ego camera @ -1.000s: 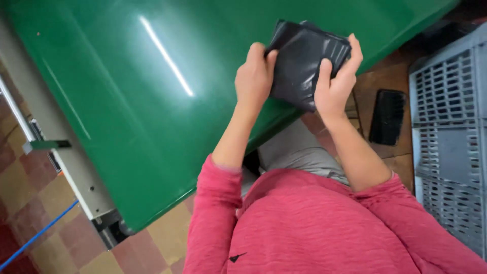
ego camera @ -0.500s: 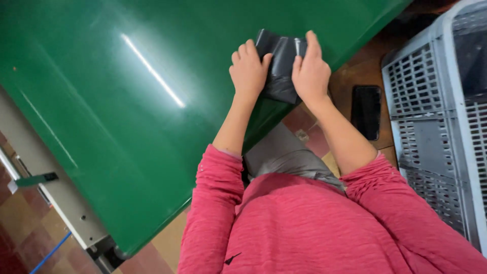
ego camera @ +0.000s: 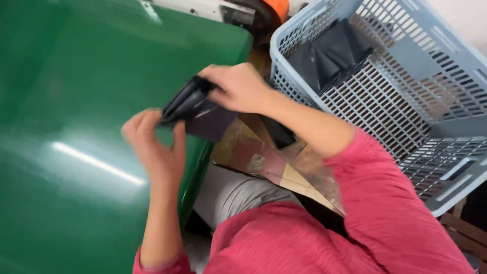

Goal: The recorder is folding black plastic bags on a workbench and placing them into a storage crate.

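The person seems to be midway through folding a black plastic bag (ego camera: 195,109) into a compact bundle at the edge of the green surface (ego camera: 76,76). The right hand (ego camera: 238,89) is closed over the top of the bundle, fingers curled down around its folded edge and pinching the layers together. The left hand (ego camera: 154,144) sits just below and to the side, blurred, with fingers partly open and the thumb and fingertips touching the lower corner of the bag; whether it grips firmly cannot be told. The bag hangs above the surface's near corner, between both hands, partly over the tiled floor (ego camera: 264,157). The next move would likely call for pressing the fold flat and keeping the layers aligned so the slippery film does not spring open. To the right stands a light blue slatted plastic crate (ego camera: 431,116), tilted in view, with dark folded material (ego camera: 329,53) already lying inside, well apart from the hands
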